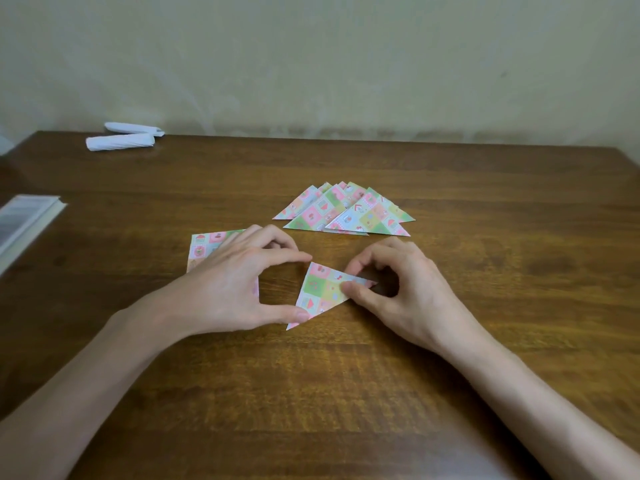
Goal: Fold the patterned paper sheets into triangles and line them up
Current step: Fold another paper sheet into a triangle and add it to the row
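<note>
A patterned paper triangle in pink, green and yellow squares lies on the wooden table between my hands. My left hand touches its lower corner with the thumb tip and its upper corner with the index fingertip. My right hand pinches the triangle's right corner between thumb and index finger. Behind them, several folded triangles lie overlapped in a fanned row. A stack of unfolded patterned sheets lies at the left, mostly hidden under my left hand.
Two rolled white paper bundles lie at the table's far left edge by the wall. A flat book-like object with a shiny cover sits at the left edge.
</note>
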{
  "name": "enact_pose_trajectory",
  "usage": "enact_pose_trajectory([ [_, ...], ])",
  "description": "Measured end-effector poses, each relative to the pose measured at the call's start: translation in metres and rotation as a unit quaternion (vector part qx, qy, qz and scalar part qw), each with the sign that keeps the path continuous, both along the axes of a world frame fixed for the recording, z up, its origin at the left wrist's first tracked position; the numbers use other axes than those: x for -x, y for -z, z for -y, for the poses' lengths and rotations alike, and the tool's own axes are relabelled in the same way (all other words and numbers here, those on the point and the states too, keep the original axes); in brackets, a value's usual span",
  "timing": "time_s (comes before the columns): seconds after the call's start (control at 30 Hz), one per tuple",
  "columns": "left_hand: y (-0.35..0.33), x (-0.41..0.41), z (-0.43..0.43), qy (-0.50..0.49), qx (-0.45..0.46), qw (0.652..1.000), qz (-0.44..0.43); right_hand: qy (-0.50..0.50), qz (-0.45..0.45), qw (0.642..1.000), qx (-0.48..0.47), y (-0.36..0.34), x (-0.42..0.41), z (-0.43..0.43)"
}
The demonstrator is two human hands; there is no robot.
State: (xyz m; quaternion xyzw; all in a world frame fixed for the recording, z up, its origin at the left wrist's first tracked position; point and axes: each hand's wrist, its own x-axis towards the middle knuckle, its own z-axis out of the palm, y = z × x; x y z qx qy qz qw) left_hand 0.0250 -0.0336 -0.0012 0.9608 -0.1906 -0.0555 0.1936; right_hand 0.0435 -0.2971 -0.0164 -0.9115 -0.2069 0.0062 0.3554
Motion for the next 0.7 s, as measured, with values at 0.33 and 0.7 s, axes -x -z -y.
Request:
enact_pose_trajectory([
  [0.33,0.003,-0.003,-0.003,0.000,0.081,0.996,-0.027,-0.032,-0.099,0.977,-0.185,-0.008,-0.005,0.005],
  [0.7,0.006,-0.005,-0.002,-0.029,0.086,0.996,-0.003,-0.033,-0.149,0.982,-0.107,-0.018,-0.015,0.015],
])
